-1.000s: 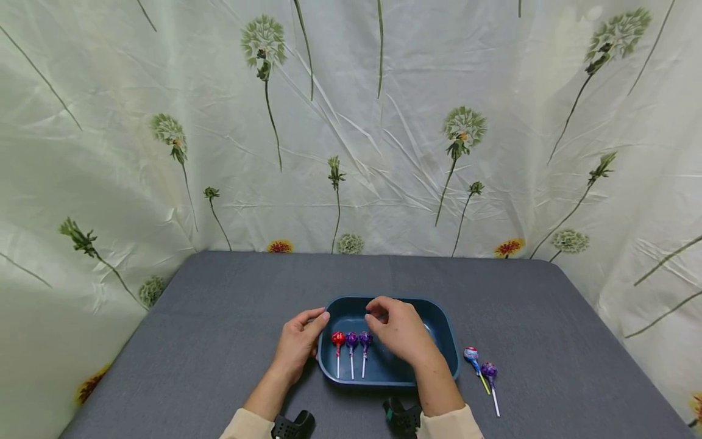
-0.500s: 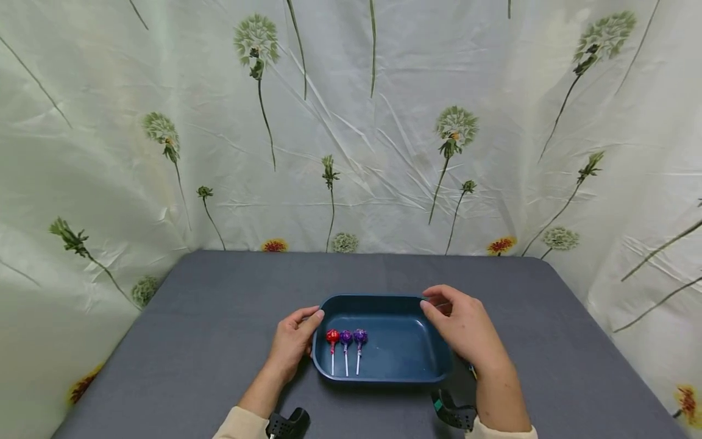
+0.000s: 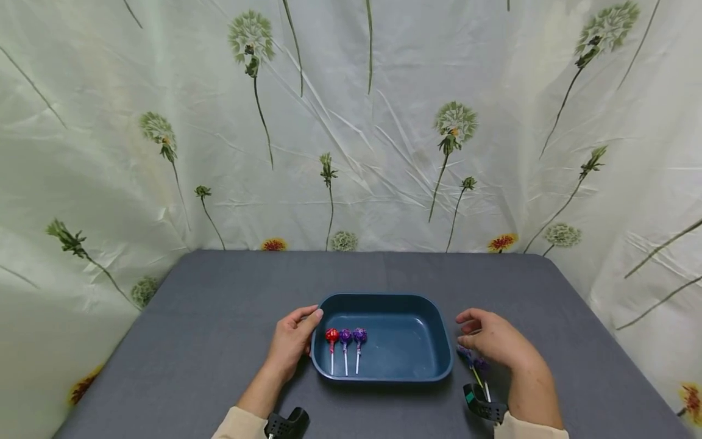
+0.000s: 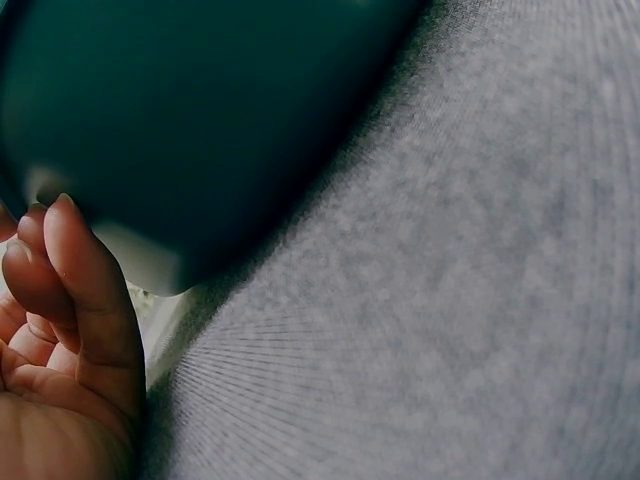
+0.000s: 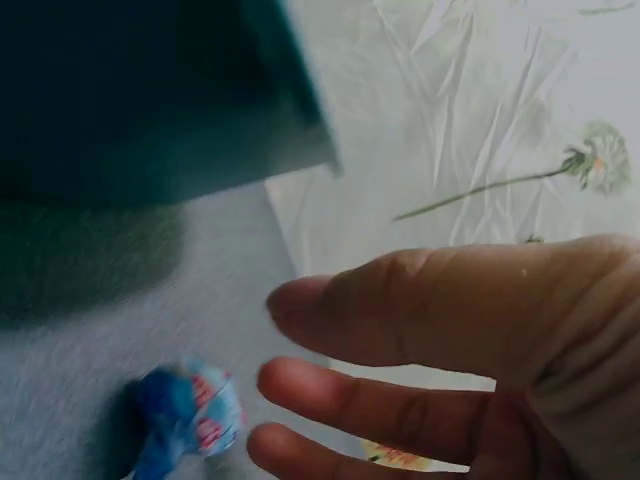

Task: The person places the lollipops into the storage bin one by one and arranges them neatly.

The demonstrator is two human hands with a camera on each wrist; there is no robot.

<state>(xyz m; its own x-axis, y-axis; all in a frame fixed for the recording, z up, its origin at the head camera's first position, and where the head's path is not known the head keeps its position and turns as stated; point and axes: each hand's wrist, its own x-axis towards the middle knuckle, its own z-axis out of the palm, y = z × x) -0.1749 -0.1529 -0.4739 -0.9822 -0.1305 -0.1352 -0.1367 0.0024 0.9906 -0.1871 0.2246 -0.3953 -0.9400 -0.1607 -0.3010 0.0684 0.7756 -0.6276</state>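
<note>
A dark blue rectangular tray (image 3: 406, 360) lies on the grey cloth. My left hand (image 3: 290, 341) grips its left rim, thumb on top and fingers against the outer wall. Inside, at the left, a red lollipop (image 3: 331, 336) and two purple lollipops (image 3: 345, 336) stand in a row, sticks toward me. To the tray's right, my right hand (image 3: 504, 344) hovers with fingers loosely bent and nothing between them. Just below its fingertips lie a blue lollipop (image 5: 208, 410) with a yellow stick and a purple lollipop (image 3: 480, 364) with a white stick, both partly hidden by the hand.
Grey cloth (image 3: 247, 274) covers the table around the tray. A pale curtain (image 3: 384, 183) with a dandelion print hangs behind the table's far edge and along the sides. Black camera straps (image 3: 485, 407) sit at both wrists.
My right hand has moved from over the tray, past its right rim, to above the two lollipops outside. The left hand has kept its grip on the tray.
</note>
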